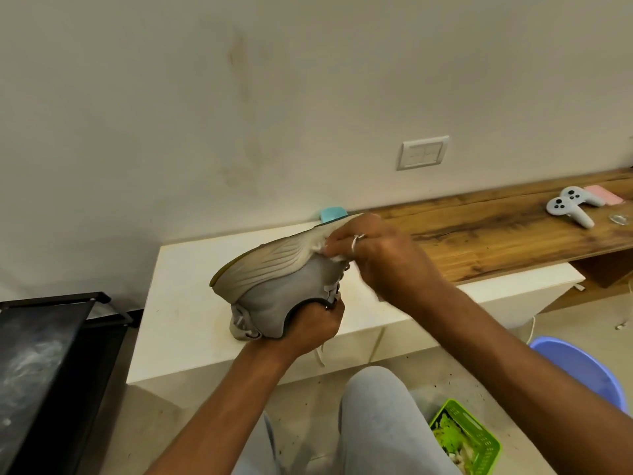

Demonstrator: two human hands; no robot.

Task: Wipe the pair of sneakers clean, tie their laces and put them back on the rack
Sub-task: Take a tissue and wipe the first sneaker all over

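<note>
The job looks to be in its first stage, the wiping. The person sits in front of a low white cabinet [191, 303] and holds one grey sneaker [274, 286] in the air above its front edge, tipped over so that the ribbed sole faces up and towards the wall. The left hand [308, 323] grips the shoe from below, fingers curled round the collar at the opening. The right hand [376, 255] is bunched at the toe end of the sole, fingers pinching a small white cloth [337, 258] against the rim where sole meets upper. Little of the cloth shows, so I can't say whether it is a rag or a tissue. The sole looks yellowed and dull near the heel, so I'd judge the cleaning of this shoe is not finished. A lace [320, 354] hangs loose below the left hand, past the cabinet's front edge, so the tying has not been done. I see no second sneaker anywhere, so I can't tell how that one stands. The black rack [51, 337] stands off the cabinet's left end, and the shoe is not on it. By my reckoning, most of the task remains.
</note>
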